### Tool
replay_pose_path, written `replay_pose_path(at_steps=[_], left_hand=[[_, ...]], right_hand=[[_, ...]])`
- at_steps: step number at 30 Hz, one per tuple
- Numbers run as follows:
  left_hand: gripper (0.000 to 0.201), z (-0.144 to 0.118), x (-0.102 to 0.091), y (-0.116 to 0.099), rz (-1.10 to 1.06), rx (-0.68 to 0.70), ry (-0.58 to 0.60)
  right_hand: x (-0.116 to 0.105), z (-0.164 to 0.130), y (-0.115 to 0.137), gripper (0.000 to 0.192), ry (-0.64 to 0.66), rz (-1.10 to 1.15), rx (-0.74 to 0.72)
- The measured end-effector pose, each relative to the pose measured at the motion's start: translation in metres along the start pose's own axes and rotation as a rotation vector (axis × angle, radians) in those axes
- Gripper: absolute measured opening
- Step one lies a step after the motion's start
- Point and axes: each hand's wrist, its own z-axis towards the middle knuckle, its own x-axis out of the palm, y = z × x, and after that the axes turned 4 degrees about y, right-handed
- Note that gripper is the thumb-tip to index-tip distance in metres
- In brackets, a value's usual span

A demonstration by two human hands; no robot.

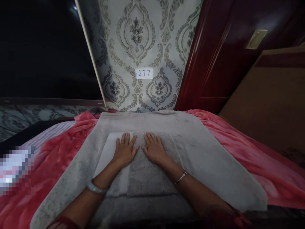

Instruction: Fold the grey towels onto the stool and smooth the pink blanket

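My left hand (125,149) lies flat with its fingers spread, across a white sheet (106,149) and the edge of a grey, fuzzy-looking piece (147,178). Flat on that grey piece rests my right hand (153,148), its fingers stretched out and slightly apart. Neither hand grips anything. The grey piece is roughly rectangular and looks like cloth or a towel, though I cannot tell exactly. A paler strip runs along its left side. Underneath spreads a large light grey cloth (202,159).
Red plush blankets (59,156) (269,159) flank the grey cloth. Behind stands a patterned wall with a paper label (144,73) reading 277. A dark screen (47,51) is at the left, a dark red door (214,47) and a brown cardboard-like panel (269,101) at the right.
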Motion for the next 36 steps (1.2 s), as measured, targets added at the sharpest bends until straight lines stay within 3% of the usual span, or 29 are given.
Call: replay_pose_path(at_steps=[7, 13, 17, 21, 26, 28, 31, 36], left_hand=[[0.062, 0.001, -0.005, 0.0, -0.005, 0.001, 0.016], [0.063, 0.002, -0.003, 0.0, -0.018, 0.011, 0.008], [0.063, 0.002, -0.003, 0.001, -0.056, 0.01, 0.017], [0.061, 0.003, -0.006, 0.003, -0.137, -0.009, -0.042], [0.054, 0.002, -0.012, 0.013, -0.162, -0.142, -0.288], [0.054, 0.001, -0.012, 0.016, -0.116, -0.175, -0.244], [0.056, 0.001, -0.009, 0.017, -0.027, -0.185, -0.081], [0.058, 0.005, -0.004, 0.016, 0.061, -0.198, -0.018]], right_hand=[[-0.012, -0.012, -0.031, 0.069, 0.033, -0.008, 0.105], [-0.005, -0.037, -0.067, 0.07, -0.03, -0.046, 0.242], [-0.008, -0.049, -0.076, 0.066, 0.002, -0.042, 0.3], [-0.032, -0.04, -0.059, 0.062, -0.009, -0.069, 0.312], [-0.04, 0.009, 0.001, 0.058, 0.054, -0.018, -0.016], [-0.03, 0.027, 0.021, 0.056, 0.089, -0.03, -0.104], [-0.01, 0.042, 0.031, 0.055, 0.059, -0.037, -0.152], [-0.006, 0.04, 0.0, 0.064, 0.051, -0.036, -0.015]])
